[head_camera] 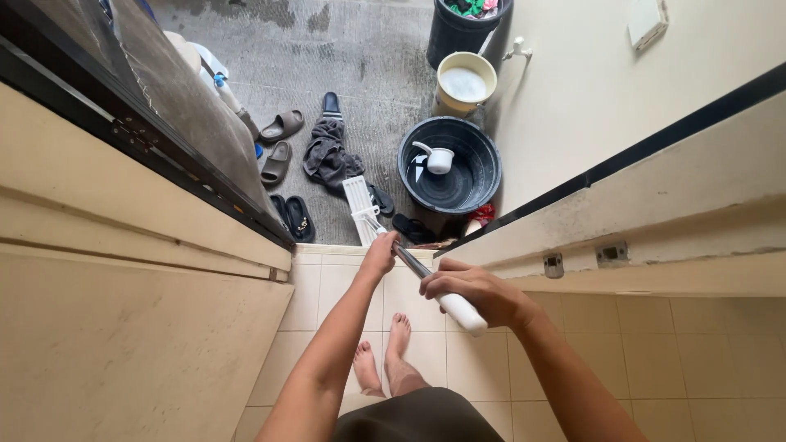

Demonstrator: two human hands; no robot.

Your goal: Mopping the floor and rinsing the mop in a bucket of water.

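I look down at my bare feet [385, 360] on cream floor tiles [323, 290] just inside a doorway. Both hands grip a mop pole [413, 263] with a metal shaft and a white handle end. My right hand [471, 293] closes around the white grip near its end. My left hand [379, 254] holds the shaft farther down. The flat white mop head [360, 209] rests on the grey concrete floor beyond the threshold, next to a dark crumpled cloth [327, 155].
Outside stand a black basin [454, 168] holding a white dipper [438, 158], a cream bucket [464, 82] and a dark bin [463, 29]. Several sandals [282, 143] lie scattered on the concrete. An open door [139, 106] is at the left, a wall at the right.
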